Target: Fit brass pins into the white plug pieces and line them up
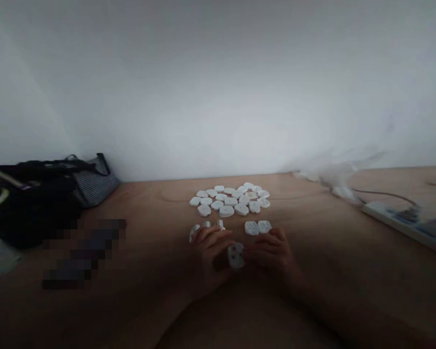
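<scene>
Between my two hands is a rounded white plastic piece [236, 256] with dark holes in its face, looking like a plug adapter. My left hand [211, 254] is closed around its left side, the upper fingers reaching over the table. My right hand [275, 251] has its fingertips pressed together at the piece's right edge; the exact grip is in shadow. Just beyond my left fingers stand a few similar pieces [194, 232], partly hidden. Two more white pieces [251, 228] lie side by side past my right fingers.
A cluster of several similar white pieces [226, 211] lies farther back on the wooden table [148, 208]. At left are a black bag [32, 198] and a pixelated dark object [85, 254]. A power strip [396, 223] with a cable and clear plastic [337, 177] are at right.
</scene>
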`<state>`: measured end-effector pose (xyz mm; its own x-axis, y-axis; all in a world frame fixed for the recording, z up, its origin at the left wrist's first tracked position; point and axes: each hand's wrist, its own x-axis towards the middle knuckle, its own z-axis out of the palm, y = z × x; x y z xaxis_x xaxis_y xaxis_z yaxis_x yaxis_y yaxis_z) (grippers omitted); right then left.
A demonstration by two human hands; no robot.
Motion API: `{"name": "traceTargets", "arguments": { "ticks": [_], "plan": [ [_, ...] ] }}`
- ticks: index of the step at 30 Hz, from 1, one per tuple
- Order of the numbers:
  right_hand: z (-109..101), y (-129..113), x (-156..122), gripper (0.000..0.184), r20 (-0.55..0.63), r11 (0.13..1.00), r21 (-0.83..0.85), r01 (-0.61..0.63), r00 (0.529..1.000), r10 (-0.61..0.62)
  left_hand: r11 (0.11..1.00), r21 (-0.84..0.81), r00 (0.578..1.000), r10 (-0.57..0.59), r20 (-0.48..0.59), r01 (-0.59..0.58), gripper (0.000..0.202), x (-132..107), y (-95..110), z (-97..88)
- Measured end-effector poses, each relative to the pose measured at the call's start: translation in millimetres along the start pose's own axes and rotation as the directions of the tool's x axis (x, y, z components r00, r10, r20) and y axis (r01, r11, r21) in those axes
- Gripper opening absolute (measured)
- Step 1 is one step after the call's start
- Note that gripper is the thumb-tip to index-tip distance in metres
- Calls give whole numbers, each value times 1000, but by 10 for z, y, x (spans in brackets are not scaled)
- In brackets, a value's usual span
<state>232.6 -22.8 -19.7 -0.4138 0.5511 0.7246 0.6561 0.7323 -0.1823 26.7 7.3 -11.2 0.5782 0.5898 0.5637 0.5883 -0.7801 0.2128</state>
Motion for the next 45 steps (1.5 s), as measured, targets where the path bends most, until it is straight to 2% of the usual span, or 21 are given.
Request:
{"name": "traceTargets", "arguments": {
  "ticks": [5,7,10,13,15,18,20,23,26,28,29,32,34,37,39,42,45],
  "plan": [
    [-65,-12,30,13,87,1000,18,-2,996,0,1000,-21,1000,-8,-15,7,40,12,9,-22],
    [-88,-2,32,26,91,998,47,-33,995,28,999,-39,1000,-19,-24,18,40,11,4,-27],
    [-89,37,28,56,109,989,86,-119,988,109,997,-68,999,-25,-32,22,41,8,-15,-22],
    [-45,82,30,75,187,972,145,-183,970,155,995,-95,999,-25,-34,22,48,2,-39,-1],
    [-1,94,35,70,209,955,198,-219,962,177,993,-121,999,-19,-44,14,50,-3,-51,16],
    [67,83,36,52,201,918,285,-278,953,226,987,-159,998,-13,-61,3,47,-11,-61,31],
    [104,79,38,46,209,867,394,-304,949,238,985,-171,998,-21,-61,11,47,-13,-67,28],
    [138,128,92,43,203,795,509,-330,944,262,983,-170,994,-79,-70,66,61,-11,-109,8],
    [159,264,245,34,195,872,335,-356,932,306,982,-139,983,-145,-112,129,69,-12,-206,-26],
    [188,379,371,36,197,920,87,-381,912,359,980,-107,972,-184,-146,169,52,-15,-274,-48],
    [211,432,429,36,208,919,50,-390,904,372,977,-102,967,-200,-161,185,41,-18,-298,-57],
    [304,533,545,34,233,915,-3,-404,890,393,974,-151,973,-191,-130,171,14,-29,-307,-62],
    [368,547,573,33,259,918,-30,-396,884,389,970,-195,984,-160,-81,141,6,-35,-265,-44],
    [417,540,570,35,297,924,-67,-376,877,379,966,-221,989,-142,-29,133,9,-42,-189,-6],
    [399,558,551,46,310,924,-89,-371,871,380,963,-223,988,-155,4,152,10,-44,-160,16],
    [285,644,497,55,329,921,-132,-367,860,390,952,-234,980,-183,78,196,10,-41,-156,44],
    [121,744,410,49,372,921,-184,-343,843,388,939,-240,965,-212,154,245,9,-23,-161,85]
  ]
}}
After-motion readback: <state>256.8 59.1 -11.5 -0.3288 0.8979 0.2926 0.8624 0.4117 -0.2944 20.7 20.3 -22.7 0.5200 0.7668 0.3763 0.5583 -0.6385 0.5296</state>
